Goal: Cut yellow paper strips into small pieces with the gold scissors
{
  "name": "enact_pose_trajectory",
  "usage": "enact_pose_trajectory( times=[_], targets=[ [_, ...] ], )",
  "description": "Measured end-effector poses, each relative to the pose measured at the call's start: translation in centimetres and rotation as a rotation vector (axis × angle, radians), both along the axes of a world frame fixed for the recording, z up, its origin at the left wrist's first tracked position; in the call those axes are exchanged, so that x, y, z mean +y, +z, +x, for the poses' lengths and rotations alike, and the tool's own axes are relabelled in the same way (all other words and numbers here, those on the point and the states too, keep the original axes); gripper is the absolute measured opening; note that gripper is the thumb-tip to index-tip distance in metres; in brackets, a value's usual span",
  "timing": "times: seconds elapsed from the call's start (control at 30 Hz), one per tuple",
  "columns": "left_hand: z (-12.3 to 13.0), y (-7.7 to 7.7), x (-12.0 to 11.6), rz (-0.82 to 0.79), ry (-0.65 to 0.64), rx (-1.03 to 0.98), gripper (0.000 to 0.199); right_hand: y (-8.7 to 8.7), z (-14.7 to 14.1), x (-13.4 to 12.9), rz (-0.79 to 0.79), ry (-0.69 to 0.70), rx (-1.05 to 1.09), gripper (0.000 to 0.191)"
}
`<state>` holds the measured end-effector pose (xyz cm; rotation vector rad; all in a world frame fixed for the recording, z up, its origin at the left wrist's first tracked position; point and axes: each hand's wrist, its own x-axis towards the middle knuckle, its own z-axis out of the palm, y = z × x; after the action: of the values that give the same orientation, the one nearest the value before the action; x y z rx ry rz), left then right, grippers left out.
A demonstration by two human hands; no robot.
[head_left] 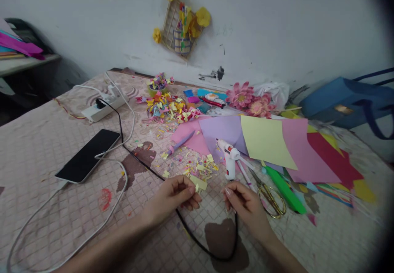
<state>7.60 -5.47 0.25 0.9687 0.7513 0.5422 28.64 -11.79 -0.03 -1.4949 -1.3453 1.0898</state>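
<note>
Near the middle of the table, my left hand (180,195) has its fingers curled, thumb against forefinger, with a small pale yellow paper piece (197,187) at the fingertips. To its right my right hand (241,201) is closed in a pinch; whatever it holds is too small to make out. Just beyond it lies a white glue gun (229,158), its black cable (203,246) looping below both hands. Small yellow paper cuttings (200,167) are scattered beyond my left hand. Gold-handled scissors (272,199) and a green cutter (285,189) lie right of my right hand.
A phone (89,156), white cable and power strip (104,107) are at the left. Coloured paper sheets (266,139) spread to the right. Paper pieces (169,107) and pink flowers (240,95) lie at the back, near a blue bag (344,105).
</note>
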Motion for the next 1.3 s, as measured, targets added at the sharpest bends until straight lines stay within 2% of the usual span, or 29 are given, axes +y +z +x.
enact_pose_trajectory(
  times=[0.1, 0.23, 0.33, 0.47, 0.7, 0.97, 1.3],
  targets=[
    [0.2, -0.2, -0.2, 0.060, 0.011, 0.008, 0.024, -0.1, -0.5, 0.1, 0.009, -0.027, 0.003, 0.018],
    [0.9, -0.6, -1.1, 0.231, -0.018, 0.070, 0.022, -0.1, -2.5, 0.2, -0.031, 0.113, 0.127, 0.011],
    [1.4, -0.9, -1.7, 0.285, -0.048, 0.119, 0.020, -0.3, -3.6, 0.2, -0.055, 0.156, 0.202, 0.008],
    [1.4, -1.1, -1.9, 0.235, -0.086, 0.057, 0.024, -0.6, -3.7, 0.2, -0.113, 0.155, 0.232, 0.015],
    [1.4, -0.6, -1.3, 0.026, -0.130, -0.014, 0.033, -0.7, -3.6, 0.2, -0.130, 0.125, 0.296, 0.020],
    [1.3, -0.6, -1.1, 0.011, -0.138, -0.002, 0.031, -0.7, -3.7, 0.1, -0.147, 0.106, 0.350, 0.020],
    [1.3, -0.4, -1.2, 0.002, -0.139, 0.005, 0.032, -0.7, -3.8, 0.1, -0.146, 0.105, 0.319, 0.023]
  ],
)
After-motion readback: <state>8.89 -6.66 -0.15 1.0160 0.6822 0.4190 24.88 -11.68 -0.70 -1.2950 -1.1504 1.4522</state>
